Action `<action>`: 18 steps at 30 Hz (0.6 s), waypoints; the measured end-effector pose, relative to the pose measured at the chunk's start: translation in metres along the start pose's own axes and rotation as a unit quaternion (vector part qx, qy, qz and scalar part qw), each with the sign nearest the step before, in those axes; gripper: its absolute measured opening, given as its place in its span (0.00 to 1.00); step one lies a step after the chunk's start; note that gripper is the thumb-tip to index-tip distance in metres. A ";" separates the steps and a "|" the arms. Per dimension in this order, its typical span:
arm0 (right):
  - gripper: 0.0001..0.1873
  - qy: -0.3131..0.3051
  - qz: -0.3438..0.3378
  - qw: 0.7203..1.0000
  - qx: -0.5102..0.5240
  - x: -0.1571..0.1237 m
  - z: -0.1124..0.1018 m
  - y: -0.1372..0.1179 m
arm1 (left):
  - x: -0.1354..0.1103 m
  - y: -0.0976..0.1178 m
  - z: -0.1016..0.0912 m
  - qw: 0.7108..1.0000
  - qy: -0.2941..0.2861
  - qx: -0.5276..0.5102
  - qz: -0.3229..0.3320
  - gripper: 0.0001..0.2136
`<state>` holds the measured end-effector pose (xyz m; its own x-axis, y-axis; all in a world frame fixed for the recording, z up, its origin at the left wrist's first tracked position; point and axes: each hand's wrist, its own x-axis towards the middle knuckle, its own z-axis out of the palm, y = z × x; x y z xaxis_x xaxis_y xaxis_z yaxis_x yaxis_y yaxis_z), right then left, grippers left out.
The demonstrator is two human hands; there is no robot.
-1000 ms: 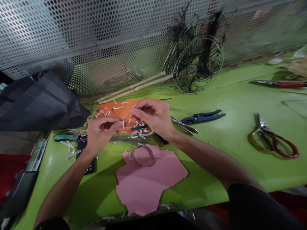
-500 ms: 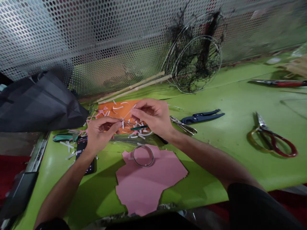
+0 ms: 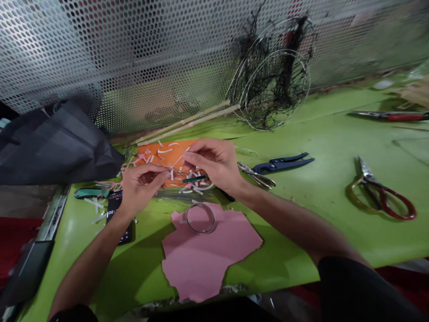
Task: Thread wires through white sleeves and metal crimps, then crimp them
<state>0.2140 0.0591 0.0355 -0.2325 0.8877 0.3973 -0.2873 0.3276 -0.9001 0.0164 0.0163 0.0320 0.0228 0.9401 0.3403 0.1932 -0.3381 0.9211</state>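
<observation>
"Holding what, exactly?"

"A thin pale strand (image 3: 177, 161), nipped between thumb and forefinger of the left hand (image 3: 137, 185) and again between the fingertips of the right hand (image 3: 217, 163). Closed on it at both points."

"Lying where, relative to the fingers?"

"Across the short gap between the two pinches, slanting from the left fingertips, lower and nearer, up to the right ones. Looks straight along that stretch. Can't tell how far past the fingers."

"And underneath?"

"An orange sheet (image 3: 170, 157), strewn with white scraps (image 3: 164, 151). Among them, just below the right fingers, a slim dark green tool (image 3: 195, 179)."

"Closer to the body?"

"A jagged-edged pink sheet (image 3: 208, 255), with a thin ring (image 3: 213, 218) on top. Partly hidden by the left forearm, a phone (image 3: 115, 203)."

"Over to the right?"

"Near the right hand, a shiny metal tool (image 3: 256, 175) and dark blue pruning shears (image 3: 276, 166). Well apart from these, on the green tabletop (image 3: 335, 143), scissors (image 3: 370, 179) with wide loop handles."
</observation>
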 end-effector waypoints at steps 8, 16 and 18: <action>0.09 -0.005 -0.003 1.000 0.029 0.001 0.000 0.000 | 0.001 0.002 0.001 1.000 -0.001 -0.015 0.003 0.01; 0.09 -0.005 -0.001 1.000 0.026 0.000 0.000 0.002 | 0.001 0.001 0.001 1.000 -0.004 -0.018 0.015 0.04; 0.09 -0.006 0.000 1.000 0.023 0.001 0.001 0.002 | 0.001 0.001 0.001 1.000 -0.005 -0.019 0.015 0.04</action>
<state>0.2128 0.0602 0.0340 -0.2427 0.8836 0.4004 -0.3294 0.3132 -0.8907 0.0178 0.0167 0.0331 0.0374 0.9299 0.3660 0.1555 -0.3672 0.9170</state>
